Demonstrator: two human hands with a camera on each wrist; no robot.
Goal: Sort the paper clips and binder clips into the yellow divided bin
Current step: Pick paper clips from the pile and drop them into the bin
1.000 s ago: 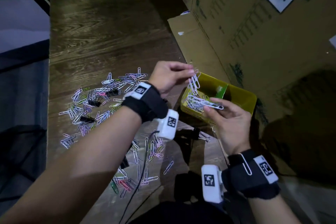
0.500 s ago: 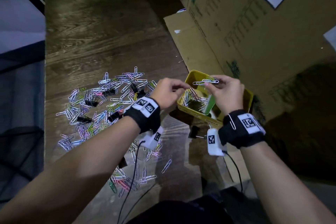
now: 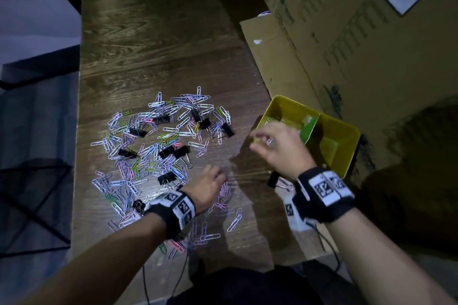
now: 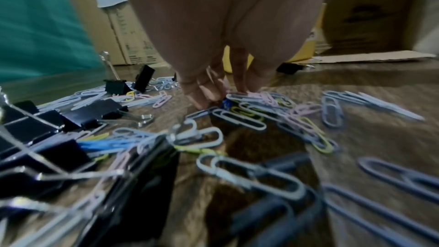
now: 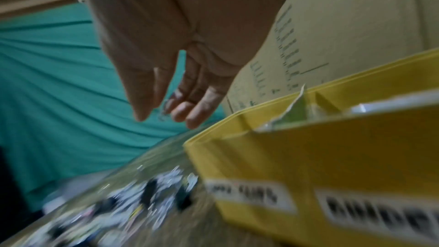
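Note:
Coloured paper clips point(image 3: 158, 146) and black binder clips point(image 3: 173, 152) lie scattered on the wooden table. The yellow divided bin point(image 3: 345, 153) stands at the right, with a green divider point(image 3: 308, 129) across it. My left hand point(image 3: 219, 176) is down on the near part of the pile. In the left wrist view its fingertips point(image 4: 204, 99) and thumb pinch at paper clips point(image 4: 240, 117) on the table. My right hand point(image 3: 262, 141) hovers, blurred, over the bin's near left corner. Its fingers point(image 5: 192, 119) hang relaxed and apart from the thumb, with a faint clip shape between them.
Tall cardboard boxes point(image 3: 347, 44) rise behind and right of the bin. A lone binder clip point(image 3: 272, 178) lies by my right wrist. The table's left edge point(image 3: 80, 131) drops to a dark floor. Cables point(image 3: 183, 272) trail over the near edge.
Both hands have left the bin. The left hand dropped back onto the near clips. The right hand no longer holds its bunch of paper clips and has drawn toward the bin's left corner.

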